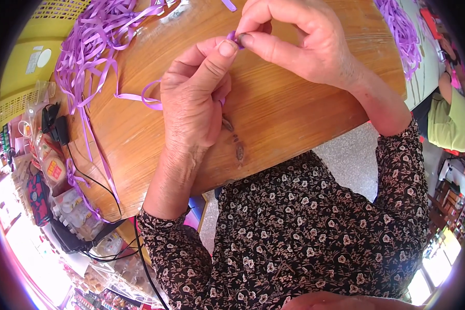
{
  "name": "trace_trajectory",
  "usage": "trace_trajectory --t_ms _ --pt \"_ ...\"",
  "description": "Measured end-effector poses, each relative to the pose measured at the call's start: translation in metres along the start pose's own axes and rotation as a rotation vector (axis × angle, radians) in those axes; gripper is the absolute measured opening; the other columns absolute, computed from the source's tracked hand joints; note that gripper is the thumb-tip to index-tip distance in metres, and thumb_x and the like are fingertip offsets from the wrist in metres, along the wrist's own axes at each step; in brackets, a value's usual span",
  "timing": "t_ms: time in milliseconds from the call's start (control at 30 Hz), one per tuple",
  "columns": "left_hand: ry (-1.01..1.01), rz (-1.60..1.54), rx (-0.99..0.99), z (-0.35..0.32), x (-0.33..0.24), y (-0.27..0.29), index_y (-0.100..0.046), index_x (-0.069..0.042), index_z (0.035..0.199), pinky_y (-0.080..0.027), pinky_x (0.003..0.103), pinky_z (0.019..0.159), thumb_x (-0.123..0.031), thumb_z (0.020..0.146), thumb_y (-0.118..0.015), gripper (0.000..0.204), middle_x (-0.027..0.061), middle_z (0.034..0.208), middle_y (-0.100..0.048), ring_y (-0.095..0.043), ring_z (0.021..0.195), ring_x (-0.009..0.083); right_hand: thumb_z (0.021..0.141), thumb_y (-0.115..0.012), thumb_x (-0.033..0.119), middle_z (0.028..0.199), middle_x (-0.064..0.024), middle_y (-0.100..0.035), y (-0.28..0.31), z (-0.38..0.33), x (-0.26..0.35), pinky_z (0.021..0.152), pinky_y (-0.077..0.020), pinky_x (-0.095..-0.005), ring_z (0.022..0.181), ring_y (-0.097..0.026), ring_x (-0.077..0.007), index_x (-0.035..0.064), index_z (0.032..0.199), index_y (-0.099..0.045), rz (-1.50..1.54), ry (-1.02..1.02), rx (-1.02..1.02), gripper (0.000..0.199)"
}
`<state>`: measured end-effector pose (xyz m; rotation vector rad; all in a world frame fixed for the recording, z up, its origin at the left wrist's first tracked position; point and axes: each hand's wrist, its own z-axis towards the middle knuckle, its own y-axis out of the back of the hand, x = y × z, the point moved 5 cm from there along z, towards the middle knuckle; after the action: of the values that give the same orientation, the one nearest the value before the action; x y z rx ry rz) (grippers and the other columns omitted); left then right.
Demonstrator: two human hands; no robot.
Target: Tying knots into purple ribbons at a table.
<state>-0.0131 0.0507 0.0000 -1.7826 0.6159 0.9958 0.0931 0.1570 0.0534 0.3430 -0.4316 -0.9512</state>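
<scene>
Ribbon piece: a small bit of purple ribbon (pixel 234 37) sits pinched between both hands, held above the far half of the wooden worktop (pixel 274 119); most of it is hidden by the fingertips.
Left hand: the left hand (pixel 194 101) has its grip clenched on the ribbon piece, thumb pressed up against it, the other fingers curled in.
Trailing strand: a purple ribbon strand (pixel 139 97) loops out from under the left hand and runs leftward across the worktop.
Right hand: the right hand (pixel 299 44) comes in from the right, thumb and forefinger nipped tight on the same ribbon piece, touching the left thumb tip.
Ribbon heap: a loose tangle of purple ribbons (pixel 95 44) lies on the far left corner of the worktop, with some strands hanging over its left edge.
Second heap: another bunch of purple ribbon (pixel 400 31) lies at the far right, just beyond the worktop's edge.
Basket: a yellow plastic basket (pixel 31 62) stands left of the worktop, near the heap.
Cable: a black cable (pixel 95 183) runs along the worktop's left edge.
Sleeves: dark floral sleeves (pixel 398 175) cover both forearms.
</scene>
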Motion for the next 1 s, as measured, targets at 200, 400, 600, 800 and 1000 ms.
trace_trajectory --t_ms 200,400,600,800,1000 --pt "-0.04 0.176 -0.097 -0.004 -0.007 -0.002 -0.063 -0.001 0.1 -0.022 0.021 0.045 -0.014 0.088 -0.063 0.017 -0.0072 0.062 -0.042 -0.029 0.05 0.0037 0.08 -0.066 0.006 0.081 -0.0071 -0.061 0.001 -0.004 -0.005 0.068 -0.0446 -0.0251 0.076 -0.059 -0.0153 0.0026 0.084 -0.063 0.107 -0.236 0.023 0.006" --pt "-0.021 0.165 -0.106 -0.003 -0.005 0.006 -0.063 -0.001 0.1 -0.02 0.02 0.044 -0.012 0.089 -0.062 0.015 -0.0077 0.059 -0.041 -0.028 0.048 0.0031 0.083 -0.065 0.009 0.083 -0.0054 -0.063 0.003 0.002 -0.004 0.072 -0.0452 -0.0242 0.08 -0.059 -0.0119 0.0013 0.086 -0.064 0.341 -0.689 0.044 0.008" --pt "-0.031 0.148 -0.11 -0.004 -0.006 0.002 -0.063 -0.001 0.099 -0.019 0.02 0.043 -0.011 0.089 -0.062 0.014 -0.0083 0.058 -0.041 -0.027 0.046 0.0026 0.084 -0.064 0.009 0.086 -0.0047 -0.064 0.003 -0.005 -0.01 0.075 -0.0458 -0.0243 0.083 -0.059 -0.0111 0.0009 0.09 -0.064 0.301 -0.477 0.066 0.01" --pt "-0.077 0.208 -0.129 -0.008 -0.011 -0.002 -0.065 -0.002 0.096 -0.017 0.021 0.04 -0.011 0.088 -0.064 0.012 -0.0072 0.059 -0.047 -0.027 0.043 0.0019 0.085 -0.063 0.008 0.088 -0.0052 -0.064 0.002 -0.004 -0.01 0.077 -0.0458 -0.0242 0.085 -0.059 -0.0121 0.0009 0.091 -0.064 0.335 -0.42 0.084 0.009" --pt "-0.064 0.14 -0.109 -0.011 -0.009 -0.006 -0.067 -0.002 0.096 -0.021 0.017 0.042 -0.009 0.085 -0.067 0.013 -0.0049 0.071 -0.059 -0.034 0.049 -0.0009 0.086 -0.063 0.006 0.092 -0.0059 -0.063 0.007 -0.005 -0.02 0.077 -0.0459 -0.0242 0.087 -0.059 -0.0129 0.001 0.094 -0.065 0.39 -0.635 0.018 0.01"
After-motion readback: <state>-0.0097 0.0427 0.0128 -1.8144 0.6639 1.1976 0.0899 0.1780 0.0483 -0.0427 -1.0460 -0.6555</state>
